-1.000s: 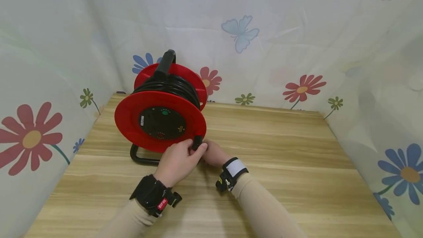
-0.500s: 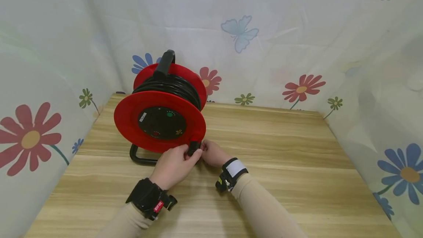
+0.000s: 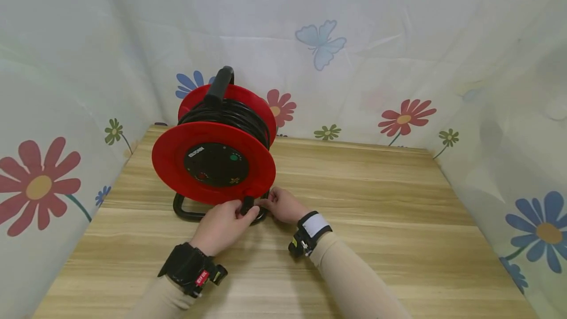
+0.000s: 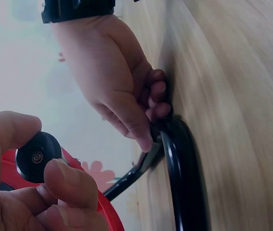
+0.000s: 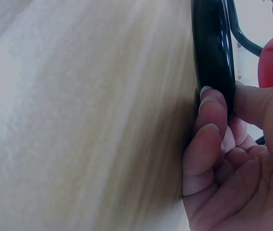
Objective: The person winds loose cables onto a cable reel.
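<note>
A cable reel with red side discs (image 3: 164,166) stands left of the table's middle, wound with black cable (image 3: 235,111). At its lower front edge, my left hand (image 3: 219,225) pinches the black crank knob (image 4: 37,156) between thumb and fingers. My right hand (image 3: 287,207) holds the reel's black tubular stand (image 5: 214,48) at its front right corner, thumb on one side and curled fingers on the other. The dark round centre panel (image 3: 216,164) bears white lettering and a green spot. Part of the stand's front bar is hidden behind my left hand.
A black carrying handle (image 3: 217,90) arches over the reel. The wood-grain table (image 3: 376,220) extends to the right and front. Floral curtains (image 3: 372,53) hang close behind the table and at both sides.
My left hand has carried the knob down and to the left, and the reel's disc has turned clockwise with it. My right hand keeps its hold on the stand.
</note>
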The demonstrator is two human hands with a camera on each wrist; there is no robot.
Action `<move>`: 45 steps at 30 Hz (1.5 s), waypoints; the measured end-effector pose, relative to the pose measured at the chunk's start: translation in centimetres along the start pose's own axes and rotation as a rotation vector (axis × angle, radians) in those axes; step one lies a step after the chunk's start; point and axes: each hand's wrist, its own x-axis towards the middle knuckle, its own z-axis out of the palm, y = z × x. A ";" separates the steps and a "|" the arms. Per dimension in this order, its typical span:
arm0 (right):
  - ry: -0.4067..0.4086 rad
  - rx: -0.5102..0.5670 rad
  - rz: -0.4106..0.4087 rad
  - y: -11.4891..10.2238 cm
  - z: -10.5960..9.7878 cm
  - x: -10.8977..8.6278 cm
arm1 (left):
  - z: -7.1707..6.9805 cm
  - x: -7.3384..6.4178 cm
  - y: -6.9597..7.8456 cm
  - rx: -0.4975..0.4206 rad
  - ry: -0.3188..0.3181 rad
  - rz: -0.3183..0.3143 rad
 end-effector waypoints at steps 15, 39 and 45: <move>-0.003 0.011 0.002 -0.2 0.1 -0.1 | 0.0 -0.1 -1.3 -0.013 0.006 -0.027; -0.005 0.032 0.003 -0.1 -0.1 -0.1 | -1.0 -0.3 -3.9 0.001 -0.001 -0.058; 0.004 0.030 0.000 -0.1 0.0 -0.1 | -1.9 -0.5 -4.3 0.016 -0.013 -0.057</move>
